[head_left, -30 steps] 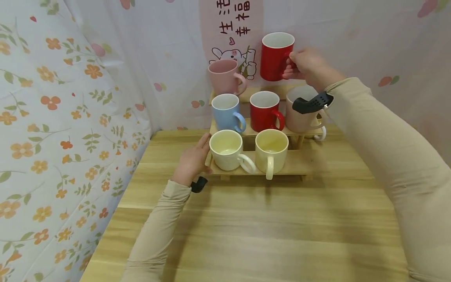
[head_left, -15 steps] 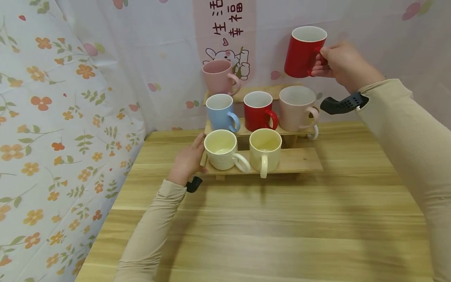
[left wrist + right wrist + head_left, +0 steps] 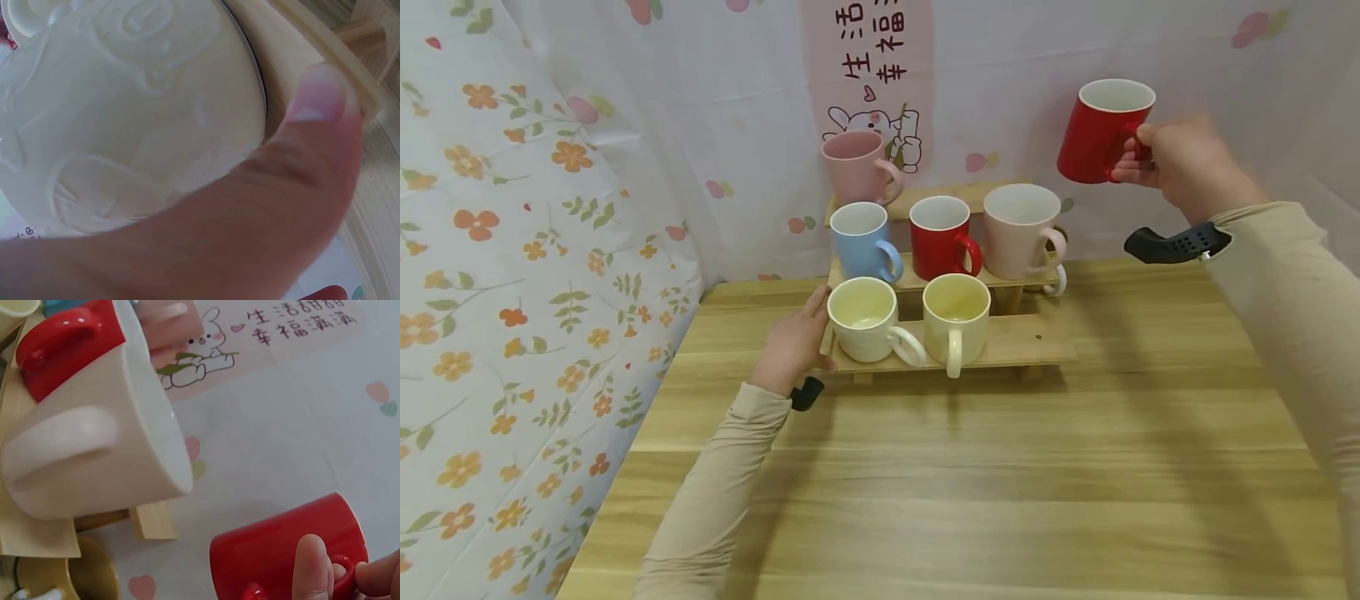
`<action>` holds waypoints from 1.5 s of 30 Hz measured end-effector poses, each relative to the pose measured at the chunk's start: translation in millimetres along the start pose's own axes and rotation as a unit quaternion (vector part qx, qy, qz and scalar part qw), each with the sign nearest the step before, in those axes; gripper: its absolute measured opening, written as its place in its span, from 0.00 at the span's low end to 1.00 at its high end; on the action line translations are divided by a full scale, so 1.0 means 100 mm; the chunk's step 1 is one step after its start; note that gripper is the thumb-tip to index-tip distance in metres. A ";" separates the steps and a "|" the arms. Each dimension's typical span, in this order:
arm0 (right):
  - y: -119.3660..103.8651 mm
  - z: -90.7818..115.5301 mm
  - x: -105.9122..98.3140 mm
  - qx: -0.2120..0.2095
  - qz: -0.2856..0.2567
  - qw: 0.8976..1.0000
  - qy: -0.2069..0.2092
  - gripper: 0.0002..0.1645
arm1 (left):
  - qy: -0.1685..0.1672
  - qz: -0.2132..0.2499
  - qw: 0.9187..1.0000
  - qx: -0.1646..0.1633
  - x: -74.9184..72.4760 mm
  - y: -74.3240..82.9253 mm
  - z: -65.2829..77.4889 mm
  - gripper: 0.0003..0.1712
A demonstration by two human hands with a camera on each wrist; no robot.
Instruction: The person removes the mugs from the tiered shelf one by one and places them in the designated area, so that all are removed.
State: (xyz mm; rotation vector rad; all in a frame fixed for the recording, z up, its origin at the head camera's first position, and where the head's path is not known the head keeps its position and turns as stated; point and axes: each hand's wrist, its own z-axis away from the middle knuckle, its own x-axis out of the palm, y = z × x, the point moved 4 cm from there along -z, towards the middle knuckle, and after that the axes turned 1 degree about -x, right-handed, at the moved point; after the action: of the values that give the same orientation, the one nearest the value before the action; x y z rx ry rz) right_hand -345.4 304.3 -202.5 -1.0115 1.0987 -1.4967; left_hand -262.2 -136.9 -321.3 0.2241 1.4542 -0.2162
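In the head view my right hand [image 3: 1195, 162] grips a red mug [image 3: 1093, 142] by its handle. The mug hangs in the air right of the wooden rack [image 3: 1030, 339], tilted slightly, its white inside showing. In the right wrist view the fingers [image 3: 310, 569] close round the handle of this mug [image 3: 262, 556]. My left hand [image 3: 793, 346] holds the left end of the rack's lowest tier, beside a cream mug [image 3: 861, 325]. In the left wrist view the thumb [image 3: 319, 119] presses the board's end, close to the cream mug's embossed side [image 3: 144, 112].
A pale yellow mug [image 3: 957, 317] shares the lowest tier. On the middle tier stand a blue mug [image 3: 853, 242], another red mug [image 3: 936, 242] and a pale pink mug [image 3: 1015, 237]. A pink mug [image 3: 852, 171] stands on top. A white handle [image 3: 1057, 281] shows low behind the rack.
My right hand has carried the red mug rightward, away from above the rack's top tier, and lately a little lower. My left hand keeps its place at the rack while the head view shifts slightly.
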 end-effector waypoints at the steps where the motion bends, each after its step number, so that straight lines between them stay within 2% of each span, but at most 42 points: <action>1: 0.03 0.00 -0.02 0.002 -0.006 1.000 -0.002 0.11 | 0.001 -0.001 1.000 0.000 0.00 0.00 0.00 0.61; 9: 0.32 -0.02 -0.19 0.006 -0.025 1.000 -0.018 0.09 | 0.009 -0.006 1.000 0.007 -0.04 0.01 0.05 0.61; 12: 0.43 0.00 -0.25 0.002 -0.013 1.000 -0.015 0.09 | 0.004 -0.007 1.000 0.007 -0.04 0.02 0.06 0.60; 17: 0.57 -0.02 -0.32 -0.004 0.019 1.000 -0.006 0.11 | 0.001 0.017 1.000 0.008 -0.02 -0.01 0.03 0.60; 24: 0.89 -0.05 -0.36 -0.019 0.022 1.000 0.012 0.11 | -0.008 0.025 1.000 0.008 -0.04 -0.03 0.03 0.62; 28: 1.06 -0.05 -0.44 -0.017 0.005 0.999 0.031 0.15 | -0.013 0.025 0.999 0.016 -0.03 -0.02 0.04 0.62; 34: 1.14 -0.15 -0.44 -0.023 -0.031 0.999 0.028 0.21 | -0.004 0.035 0.999 0.015 -0.04 -0.04 0.03 0.62; 39: 1.28 -0.19 -0.44 -0.025 -0.010 0.998 0.048 0.18 | -0.010 0.028 0.999 0.016 -0.03 -0.04 0.03 0.62; 42: 1.40 -0.21 -0.44 -0.013 -0.018 0.998 0.053 0.17 | -0.020 0.029 0.999 0.013 -0.03 -0.03 0.04 0.62; 45: 1.48 -0.24 -0.42 -0.003 -0.050 0.998 0.049 0.19 | -0.024 0.036 0.999 0.010 -0.02 -0.04 0.04 0.63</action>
State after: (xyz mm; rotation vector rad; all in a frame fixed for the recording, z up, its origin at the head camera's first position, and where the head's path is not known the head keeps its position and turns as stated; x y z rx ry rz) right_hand -327.4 333.0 -354.6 -1.0183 1.1352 -1.6381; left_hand -259.3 -141.7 -318.5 0.2862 1.3942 -0.1763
